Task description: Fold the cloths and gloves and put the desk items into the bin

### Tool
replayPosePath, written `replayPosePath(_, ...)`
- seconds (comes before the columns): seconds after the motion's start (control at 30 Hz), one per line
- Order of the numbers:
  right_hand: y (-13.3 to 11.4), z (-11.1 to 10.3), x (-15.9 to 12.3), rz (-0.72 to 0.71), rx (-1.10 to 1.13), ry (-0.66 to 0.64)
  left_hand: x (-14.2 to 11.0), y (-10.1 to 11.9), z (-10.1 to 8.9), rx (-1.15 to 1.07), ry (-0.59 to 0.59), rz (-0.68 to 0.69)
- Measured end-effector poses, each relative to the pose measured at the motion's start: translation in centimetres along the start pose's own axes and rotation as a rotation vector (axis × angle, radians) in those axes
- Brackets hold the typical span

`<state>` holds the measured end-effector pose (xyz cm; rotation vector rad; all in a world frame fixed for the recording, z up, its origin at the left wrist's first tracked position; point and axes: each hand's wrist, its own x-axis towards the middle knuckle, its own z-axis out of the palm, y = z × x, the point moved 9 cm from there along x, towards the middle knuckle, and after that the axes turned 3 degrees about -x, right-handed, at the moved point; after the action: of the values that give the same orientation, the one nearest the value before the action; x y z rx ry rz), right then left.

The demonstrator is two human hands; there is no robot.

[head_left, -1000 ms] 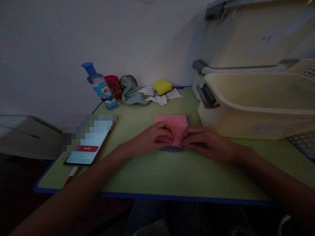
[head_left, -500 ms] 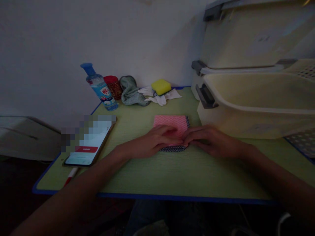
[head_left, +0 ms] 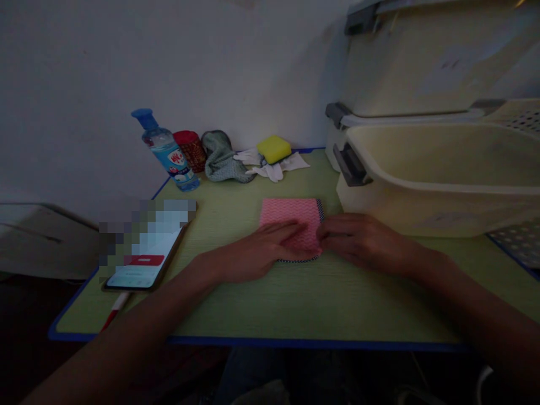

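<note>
A pink cloth (head_left: 291,211) with a dark checkered edge lies folded into a small square on the green table. My left hand (head_left: 270,247) rests flat across its lower part, fingers stretched to the right. At the cloth's right edge is my right hand (head_left: 358,239), its fingers bent and pressed together around the lower right corner. The fingertips of that hand are partly hidden, but they appear to pinch the cloth's edge.
A cream plastic bin (head_left: 405,208) with a grey handle stands at the right. Behind sit a blue-capped bottle (head_left: 171,154), a red-lidded container (head_left: 192,151), a grey-green cloth (head_left: 223,160), white gloves (head_left: 274,170) and a yellow sponge (head_left: 274,149). A phone (head_left: 156,247) and pen (head_left: 116,309) lie left.
My left hand has flattened out and spread over the cloth's lower part. My right hand has drawn its fingers together at the right edge. The lower checkered edge shows as a thinner strip.
</note>
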<state>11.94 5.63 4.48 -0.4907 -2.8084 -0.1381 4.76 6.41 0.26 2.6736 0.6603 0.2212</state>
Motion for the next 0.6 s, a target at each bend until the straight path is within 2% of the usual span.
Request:
replayPosePath(0.17, 0.03, 0.46, 0.15, 0.031, 0.025, -0.062, -0.12, -0.19, 0.8, 0.021, -0.108, -0.021)
replayPosePath(0.4, 0.22, 1.06, -0.16, 0.143, 0.011, -0.183, -0.09, -0.06, 0.82, -0.019, -0.14, -0.009)
replayPosePath(0.6, -0.07, 0.94, -0.11, 0.131, -0.056, -0.135, 0.21, -0.18, 0.31, -0.134, -0.162, -0.021)
